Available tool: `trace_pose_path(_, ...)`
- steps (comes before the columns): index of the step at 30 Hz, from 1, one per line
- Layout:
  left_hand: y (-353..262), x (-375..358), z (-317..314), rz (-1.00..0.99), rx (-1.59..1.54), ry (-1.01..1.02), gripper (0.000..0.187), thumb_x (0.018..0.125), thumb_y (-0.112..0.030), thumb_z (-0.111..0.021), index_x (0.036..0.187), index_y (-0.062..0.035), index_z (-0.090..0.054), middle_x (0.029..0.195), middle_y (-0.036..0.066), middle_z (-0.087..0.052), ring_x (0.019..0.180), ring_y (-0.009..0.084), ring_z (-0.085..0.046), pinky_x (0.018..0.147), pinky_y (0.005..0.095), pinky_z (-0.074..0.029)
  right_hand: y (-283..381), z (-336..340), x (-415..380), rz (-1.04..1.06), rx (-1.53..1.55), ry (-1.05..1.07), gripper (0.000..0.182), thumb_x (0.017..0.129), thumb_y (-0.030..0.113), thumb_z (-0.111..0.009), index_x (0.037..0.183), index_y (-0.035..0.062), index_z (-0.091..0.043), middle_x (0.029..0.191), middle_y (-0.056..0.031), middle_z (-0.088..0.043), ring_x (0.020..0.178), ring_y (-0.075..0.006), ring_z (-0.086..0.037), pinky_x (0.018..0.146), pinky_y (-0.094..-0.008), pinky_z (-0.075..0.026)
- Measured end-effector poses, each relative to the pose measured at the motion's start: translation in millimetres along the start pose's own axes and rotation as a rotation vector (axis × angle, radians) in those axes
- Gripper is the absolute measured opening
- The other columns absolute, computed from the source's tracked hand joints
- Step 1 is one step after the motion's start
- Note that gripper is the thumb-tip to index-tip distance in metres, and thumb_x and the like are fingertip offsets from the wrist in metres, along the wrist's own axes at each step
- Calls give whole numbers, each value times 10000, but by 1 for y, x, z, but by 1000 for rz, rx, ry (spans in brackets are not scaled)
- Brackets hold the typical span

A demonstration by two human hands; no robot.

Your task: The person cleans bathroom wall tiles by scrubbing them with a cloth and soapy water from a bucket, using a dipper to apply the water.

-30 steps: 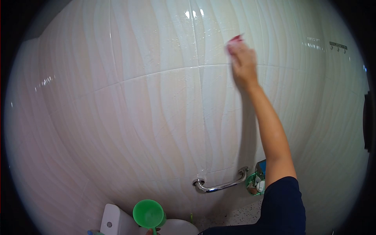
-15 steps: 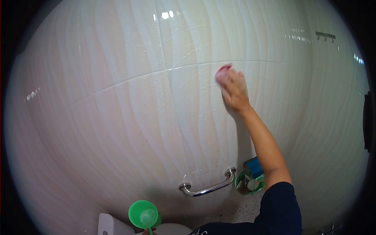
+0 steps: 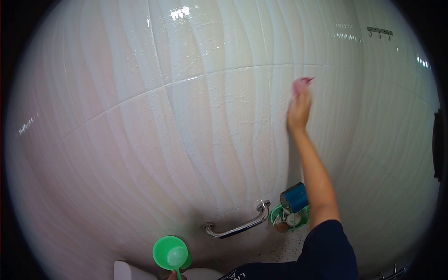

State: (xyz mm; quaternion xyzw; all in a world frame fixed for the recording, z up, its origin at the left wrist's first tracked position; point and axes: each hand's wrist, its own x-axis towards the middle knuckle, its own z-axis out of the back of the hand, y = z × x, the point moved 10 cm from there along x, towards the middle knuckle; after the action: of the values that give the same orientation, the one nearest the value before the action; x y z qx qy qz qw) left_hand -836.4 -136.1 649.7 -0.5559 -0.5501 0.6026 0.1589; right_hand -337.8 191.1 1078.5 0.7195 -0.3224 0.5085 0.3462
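Against the wavy-patterned tiled wall (image 3: 224, 130), my right hand (image 3: 299, 112) presses a pink cloth (image 3: 301, 87). It is smeared by motion, and a pointed red corner sticks out to the right. Low in the view, my left hand (image 3: 173, 276) is closed round the handle of a green water dipper (image 3: 161, 252). The dipper's open side faces me, with what looks like a little whitish liquid inside. Most of the left hand is cut off by the bottom edge.
A chrome grab bar (image 3: 238, 229) is fixed low on the wall. Right of it stands a green basket (image 3: 275, 218) of small items beside a blue container (image 3: 295, 198). A white toilet tank (image 3: 128, 271) shows at lower left; a hook rack (image 3: 380, 31) hangs at upper right.
My right hand has swept the pink cloth to the right along the wall. My left hand still holds the dipper in nearly the same place. The view has shifted slightly.
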Motion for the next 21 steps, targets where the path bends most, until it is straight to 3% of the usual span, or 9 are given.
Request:
trace_pose_path(2,-1,5,-3,3,5,10,427,949,-457,-372,736,-108,-493,532,18,-433,432,147,-404,407,273,-334,64,0,-47,287,45,317,421,825,-8,-433,1232,66,-514,1306,-165,-451,1278,-334,-352,1072,-487,-213)
trace_pose_path(5,0,7,-5,10,3,11,434,947,-462,-373,729,-107,-493,530,20,-433,431,148,-404,407,273,-334,8,12,-49,210,78,253,428,827,-2,-435,1246,60,-499,1307,-167,-446,1266,-329,-365,1080,-431,-226)
trace_pose_path(9,9,6,-4,26,-6,7,443,945,-469,-375,719,-106,-493,528,22,-432,429,150,-404,406,274,-334,-150,49,-47,-641,125,-138,409,858,4,-430,1265,24,-466,1317,-181,-415,1227,-329,-393,1071,-364,-253)
trace_pose_path(10,9,9,-6,24,-10,10,445,944,-470,-375,717,-106,-493,527,22,-432,429,151,-405,406,274,-335,-151,47,-53,-640,129,-138,409,858,4,-430,1265,24,-466,1317,-181,-415,1227,-329,-393,1071,-364,-253)
trace_pose_path(12,14,17,-4,-4,2,-5,459,940,-482,-379,707,-104,-496,524,25,-432,426,152,-405,403,276,-333,-106,45,-60,-340,-109,-49,400,876,26,-444,1275,20,-454,1329,-179,-397,1225,-325,-392,1064,-369,-261)
trace_pose_path(14,17,21,-1,-24,15,-30,473,935,-494,-383,696,-101,-499,520,28,-432,422,154,-405,400,278,-331,-40,32,-92,-232,-69,64,400,867,54,-487,1267,47,-477,1316,-173,-421,1240,-315,-382,1061,-403,-257)
trace_pose_path(18,8,10,-10,6,10,-52,481,934,-502,-379,705,-98,-503,524,27,-435,424,151,-410,396,277,-329,98,6,-173,439,211,581,417,827,39,-509,1238,107,-521,1310,-175,-447,1245,-335,-374,1045,-497,-237)
trace_pose_path(19,-1,6,-9,-28,67,-108,484,934,-504,-377,705,-97,-505,524,26,-435,425,150,-411,397,277,-330,105,4,-165,443,226,581,417,827,39,-509,1238,107,-521,1310,-175,-447,1245,-335,-374,1045,-497,-237)
trace_pose_path(21,1,7,-3,-31,43,-125,485,933,-506,-382,723,-88,-514,528,24,-436,426,150,-413,401,281,-338,91,-1,-124,212,61,455,412,819,42,-510,1223,115,-537,1317,-165,-444,1251,-349,-367,1053,-512,-209)
